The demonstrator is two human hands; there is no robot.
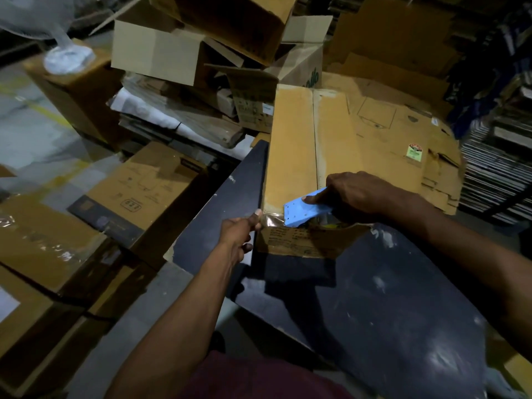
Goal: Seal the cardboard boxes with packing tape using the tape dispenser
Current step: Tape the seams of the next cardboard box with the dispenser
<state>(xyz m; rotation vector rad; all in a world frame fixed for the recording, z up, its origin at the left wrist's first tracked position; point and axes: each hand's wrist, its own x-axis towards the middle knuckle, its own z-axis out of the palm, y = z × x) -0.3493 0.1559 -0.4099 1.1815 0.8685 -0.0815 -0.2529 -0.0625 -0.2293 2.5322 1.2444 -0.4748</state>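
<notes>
While at the box (293, 156) near edge, both hands: dispenser (302, 210), tape (270, 218).

Floor carton (149, 191), well left of the left hand's fingers (253, 223): mark reading "LED", seen upside down; finer print beside it too small to read.
White carton (305, 67), far beyond the right hand's fingers (313, 198): green script lettering, partly hidden, unreadable.
Flattened cardboard (403, 133), beyond the right hand's fingers: round green-and-red sticker (413, 152), wording blurred.
Taped box (293, 156), front face just below the fingers: dark printed lines, illegible.
</notes>
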